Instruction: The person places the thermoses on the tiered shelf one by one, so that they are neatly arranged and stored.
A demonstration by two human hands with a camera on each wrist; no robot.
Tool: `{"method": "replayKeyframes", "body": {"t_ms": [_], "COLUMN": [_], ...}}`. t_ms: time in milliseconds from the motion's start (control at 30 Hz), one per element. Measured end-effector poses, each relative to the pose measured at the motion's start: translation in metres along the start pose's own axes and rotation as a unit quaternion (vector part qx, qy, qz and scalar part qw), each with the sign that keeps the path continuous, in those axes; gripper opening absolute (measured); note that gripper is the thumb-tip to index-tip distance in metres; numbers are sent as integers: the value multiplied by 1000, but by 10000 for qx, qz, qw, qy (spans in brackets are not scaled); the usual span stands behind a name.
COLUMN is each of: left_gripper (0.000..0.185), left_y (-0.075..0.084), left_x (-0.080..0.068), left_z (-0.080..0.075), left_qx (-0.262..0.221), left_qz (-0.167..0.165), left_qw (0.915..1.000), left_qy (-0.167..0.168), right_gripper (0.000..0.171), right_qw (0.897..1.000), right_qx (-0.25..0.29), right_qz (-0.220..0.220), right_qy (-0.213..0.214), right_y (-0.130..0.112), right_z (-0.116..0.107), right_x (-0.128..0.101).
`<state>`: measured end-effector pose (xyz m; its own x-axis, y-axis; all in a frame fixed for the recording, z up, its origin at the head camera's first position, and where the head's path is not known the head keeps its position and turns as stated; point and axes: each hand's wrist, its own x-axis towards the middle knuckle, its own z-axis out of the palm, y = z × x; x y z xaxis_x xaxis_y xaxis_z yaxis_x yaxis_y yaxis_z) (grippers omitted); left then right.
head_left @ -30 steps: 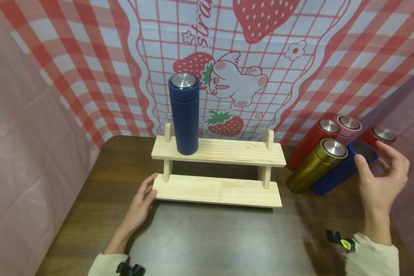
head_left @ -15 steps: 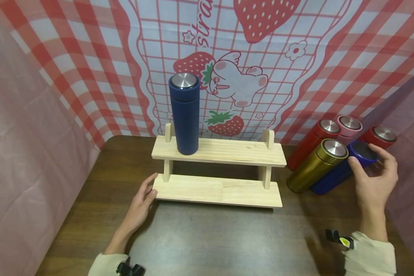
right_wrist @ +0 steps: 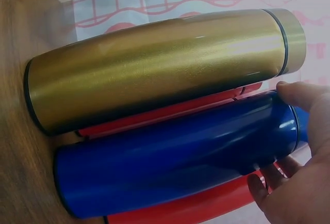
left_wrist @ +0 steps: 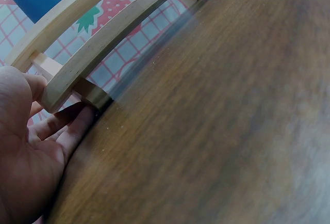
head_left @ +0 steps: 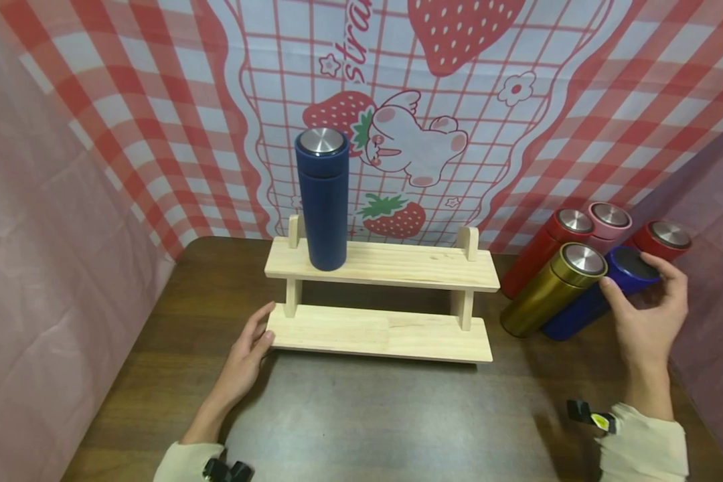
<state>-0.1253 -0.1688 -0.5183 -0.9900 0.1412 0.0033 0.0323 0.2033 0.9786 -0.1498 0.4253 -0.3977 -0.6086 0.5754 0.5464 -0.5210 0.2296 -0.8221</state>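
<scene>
In the head view I see my left hand (head_left: 247, 355) resting flat on the worktop (head_left: 367, 415), fingers straight and touching the left end of the lower board of the wooden shelf (head_left: 385, 294). A dark blue flask (head_left: 322, 197) stands upright on the left of the upper board. My right hand (head_left: 645, 314) closes thumb and fingers round the cap end of a lying blue flask (head_left: 602, 291), which rests at the right of the worktop between a gold flask (head_left: 551, 288) and a red flask (head_left: 663, 237); another red flask (head_left: 542, 251) and a pink flask (head_left: 608, 221) lie behind. In the left wrist view the left hand (left_wrist: 31, 152) lies with its fingers straight against the shelf (left_wrist: 93, 53) corner. In the right wrist view the thumb and fingers of the right hand (right_wrist: 304, 172) curl round the blue flask (right_wrist: 170, 157), just beside the gold flask (right_wrist: 154, 64).
</scene>
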Motion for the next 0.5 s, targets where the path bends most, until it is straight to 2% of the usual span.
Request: {"method": "replayKeyframes", "body": {"t_ms": [167,500], "left_gripper": [50,51], "left_y": [0,-1], "left_x": [0,1], "left_z": [0,0], "left_qx": [14,-24], "left_qz": [18,33], "left_qw": [10000,10000], "left_qy": [2,8], "right_gripper": [63,60], "right_qw": [9996,9993], "right_qx": [-289,-278], "right_qz": [-48,-152], "right_qy": [8,213], "right_y": [7,1], "right_z": [-3,0], "right_x": [2,1]}}
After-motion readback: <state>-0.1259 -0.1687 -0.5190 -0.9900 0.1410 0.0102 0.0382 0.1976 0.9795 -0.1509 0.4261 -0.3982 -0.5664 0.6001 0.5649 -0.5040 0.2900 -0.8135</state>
